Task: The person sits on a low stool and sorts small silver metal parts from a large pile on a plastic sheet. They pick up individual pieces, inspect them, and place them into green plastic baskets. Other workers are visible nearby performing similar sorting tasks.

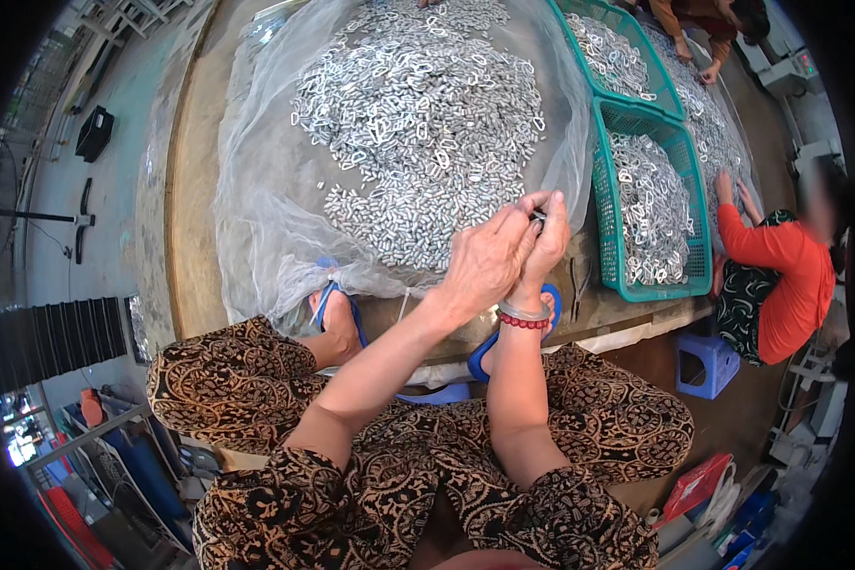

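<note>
My left hand (484, 255) and my right hand (545, 245) meet over the right front edge of a pile. Both are closed, their fingertips pressed together around something small and dark that I cannot make out. A bangle and a red beaded bracelet (523, 321) circle my right wrist. Beneath and beyond the hands spreads a heap of small silver metal pieces (418, 123), short barrel-like ones mixed with oval links. The heap lies on a translucent mesh sheet (266, 199).
At the right stand two green plastic baskets (610, 275) (668, 102) full of oval metal links. Farther right, a person in a red top (779, 261) reaches toward another heap; another person works beyond. A blue stool (707, 366) stands at right. My feet in blue sandals (340, 309) flank the sheet's near edge.
</note>
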The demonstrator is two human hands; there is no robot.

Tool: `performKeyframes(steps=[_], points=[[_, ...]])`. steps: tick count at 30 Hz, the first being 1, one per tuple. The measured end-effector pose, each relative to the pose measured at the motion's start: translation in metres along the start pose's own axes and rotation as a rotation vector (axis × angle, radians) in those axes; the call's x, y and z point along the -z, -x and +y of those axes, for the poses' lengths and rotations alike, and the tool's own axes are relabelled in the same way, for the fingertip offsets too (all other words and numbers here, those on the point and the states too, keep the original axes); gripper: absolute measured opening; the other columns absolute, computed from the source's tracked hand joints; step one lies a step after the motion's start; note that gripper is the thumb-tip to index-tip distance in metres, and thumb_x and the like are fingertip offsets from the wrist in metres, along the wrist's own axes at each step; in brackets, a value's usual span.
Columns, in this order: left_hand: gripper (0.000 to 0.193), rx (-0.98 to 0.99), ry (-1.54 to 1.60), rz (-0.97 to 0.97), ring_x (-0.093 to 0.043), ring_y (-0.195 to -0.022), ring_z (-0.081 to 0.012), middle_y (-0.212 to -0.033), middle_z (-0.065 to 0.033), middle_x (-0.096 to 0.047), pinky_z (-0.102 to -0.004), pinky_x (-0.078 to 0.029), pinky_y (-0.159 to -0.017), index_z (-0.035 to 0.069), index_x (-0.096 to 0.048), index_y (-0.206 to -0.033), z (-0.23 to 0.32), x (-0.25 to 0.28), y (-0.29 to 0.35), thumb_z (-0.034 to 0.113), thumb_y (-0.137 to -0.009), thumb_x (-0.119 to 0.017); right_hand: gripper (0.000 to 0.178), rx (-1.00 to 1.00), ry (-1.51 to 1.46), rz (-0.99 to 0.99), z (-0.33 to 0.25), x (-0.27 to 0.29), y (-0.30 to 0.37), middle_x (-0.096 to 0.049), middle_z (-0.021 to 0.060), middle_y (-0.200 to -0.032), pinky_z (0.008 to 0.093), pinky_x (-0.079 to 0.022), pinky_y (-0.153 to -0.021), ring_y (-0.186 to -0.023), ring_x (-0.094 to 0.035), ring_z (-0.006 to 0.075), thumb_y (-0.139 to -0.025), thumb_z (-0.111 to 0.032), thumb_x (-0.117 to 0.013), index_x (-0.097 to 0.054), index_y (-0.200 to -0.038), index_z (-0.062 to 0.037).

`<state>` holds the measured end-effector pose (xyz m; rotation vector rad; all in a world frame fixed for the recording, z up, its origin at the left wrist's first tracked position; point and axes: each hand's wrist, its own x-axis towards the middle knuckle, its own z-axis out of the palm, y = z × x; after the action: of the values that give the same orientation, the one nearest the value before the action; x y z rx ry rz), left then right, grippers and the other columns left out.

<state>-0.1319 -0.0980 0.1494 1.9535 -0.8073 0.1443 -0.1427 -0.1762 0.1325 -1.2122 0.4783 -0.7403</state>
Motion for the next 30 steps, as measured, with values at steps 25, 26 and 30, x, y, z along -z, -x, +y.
performKeyframes(steps=[25, 26, 30], points=[[0.033, 0.328, 0.328, -0.232, -0.058, -0.063, -0.0326, -0.069, -0.0204, -0.058, -0.0396, -0.043, -0.060, -0.003, -0.060, -0.090, -0.047, 0.077, -0.023, 0.028, -0.094, -0.047, 0.051, -0.145, 0.091, -0.703, -0.012, -0.007, -0.006, -0.052, 0.0067, -0.114, 0.0205, -0.050, -0.073, -0.092, -0.055, 0.0102, -0.072, 0.008, -0.070, -0.054, -0.120, 0.0032], [0.034, 0.305, 0.340, -0.235, -0.057, -0.063, -0.0320, -0.069, -0.0204, -0.058, -0.0394, -0.043, -0.060, -0.003, -0.060, -0.090, -0.044, 0.077, -0.026, 0.028, -0.094, -0.047, 0.049, -0.099, 0.096, -0.680, -0.015, -0.007, -0.006, -0.053, 0.0069, -0.114, 0.0199, -0.050, -0.072, -0.090, -0.056, 0.0100, -0.072, 0.007, -0.071, -0.055, -0.118, 0.0039], [0.031, 0.402, 0.486, -0.269, -0.045, -0.058, -0.0112, -0.065, -0.0030, -0.049, -0.0273, -0.036, -0.052, 0.001, -0.059, -0.090, -0.031, 0.069, -0.024, 0.029, -0.096, -0.047, 0.040, 0.051, 0.244, -0.544, -0.021, -0.007, -0.002, -0.058, 0.0061, -0.103, 0.0198, -0.049, -0.066, -0.084, -0.059, 0.0097, -0.069, 0.006, -0.073, -0.062, -0.107, 0.0039]])
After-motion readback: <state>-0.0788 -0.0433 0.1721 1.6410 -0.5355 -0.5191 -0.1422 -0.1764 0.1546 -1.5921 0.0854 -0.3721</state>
